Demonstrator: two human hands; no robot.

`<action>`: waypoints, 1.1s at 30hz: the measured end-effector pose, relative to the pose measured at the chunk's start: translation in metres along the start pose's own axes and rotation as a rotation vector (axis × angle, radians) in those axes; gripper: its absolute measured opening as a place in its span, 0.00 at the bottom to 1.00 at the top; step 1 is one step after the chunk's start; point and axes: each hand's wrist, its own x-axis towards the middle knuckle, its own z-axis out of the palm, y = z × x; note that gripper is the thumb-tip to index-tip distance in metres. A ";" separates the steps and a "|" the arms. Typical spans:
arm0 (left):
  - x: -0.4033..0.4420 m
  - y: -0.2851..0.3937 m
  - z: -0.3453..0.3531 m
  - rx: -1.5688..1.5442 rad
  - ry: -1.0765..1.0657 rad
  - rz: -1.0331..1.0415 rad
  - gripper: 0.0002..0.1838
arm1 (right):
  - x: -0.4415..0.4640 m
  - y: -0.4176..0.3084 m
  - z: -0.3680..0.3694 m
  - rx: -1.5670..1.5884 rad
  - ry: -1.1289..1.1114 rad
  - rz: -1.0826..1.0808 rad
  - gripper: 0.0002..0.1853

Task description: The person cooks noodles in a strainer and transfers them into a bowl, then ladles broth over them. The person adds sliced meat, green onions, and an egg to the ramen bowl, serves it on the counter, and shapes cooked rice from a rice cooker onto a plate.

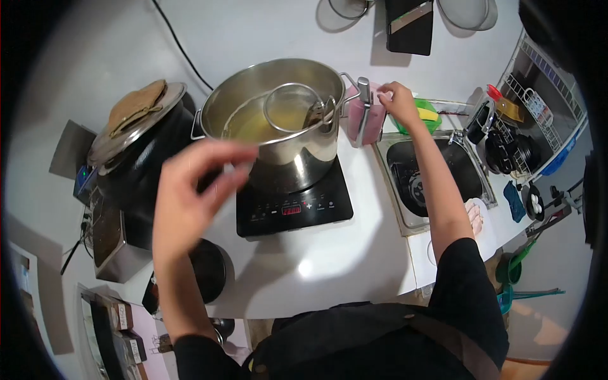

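Observation:
A large steel pot holds yellowish liquid and stands on a black induction cooker with a lit red display. In the pot rest a round wire-rimmed strainer and a darker utensil, partly hidden. My left hand, smeared by motion, is in front of the pot's near left side, thumb and fingers apart. My right hand is beside the pink container with a silver upright handle, right of the pot. Its fingers are curved and apart, with nothing visible in them.
A sink and a green item with a yellow sponge are at right. Pale pieces, perhaps meat, lie on a plate. At left stands a dark pot with a metal lid. A dish rack stands far right.

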 end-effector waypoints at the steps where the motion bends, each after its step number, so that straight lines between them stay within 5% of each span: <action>1: 0.015 0.004 0.002 -0.054 0.022 -0.010 0.11 | 0.003 0.000 -0.001 0.048 -0.052 0.021 0.13; 10: 0.078 0.002 0.014 -0.044 -0.199 0.171 0.13 | 0.006 0.007 0.017 0.089 -0.236 0.069 0.09; 18: 0.084 -0.003 -0.002 0.012 -0.112 0.163 0.14 | 0.021 -0.020 -0.045 0.040 0.331 0.005 0.09; 23: 0.109 0.019 0.016 0.124 0.030 0.253 0.20 | 0.020 -0.172 -0.117 0.221 0.712 -0.495 0.10; 26: 0.121 0.046 0.019 0.164 -0.013 0.204 0.28 | 0.018 -0.238 -0.125 0.386 0.686 -0.738 0.07; 27: 0.138 0.032 0.022 0.204 0.013 0.265 0.23 | 0.013 -0.254 -0.125 0.404 0.629 -0.754 0.06; 29: 0.142 0.003 0.028 0.367 0.173 0.496 0.11 | 0.009 -0.259 -0.099 0.410 0.642 -0.699 0.05; 32: 0.143 -0.033 0.010 0.382 0.024 0.298 0.13 | -0.002 -0.237 -0.055 0.277 0.687 -0.619 0.13; 33: 0.142 -0.044 0.005 0.316 -0.012 0.206 0.14 | -0.019 -0.235 -0.036 0.431 0.559 -0.416 0.15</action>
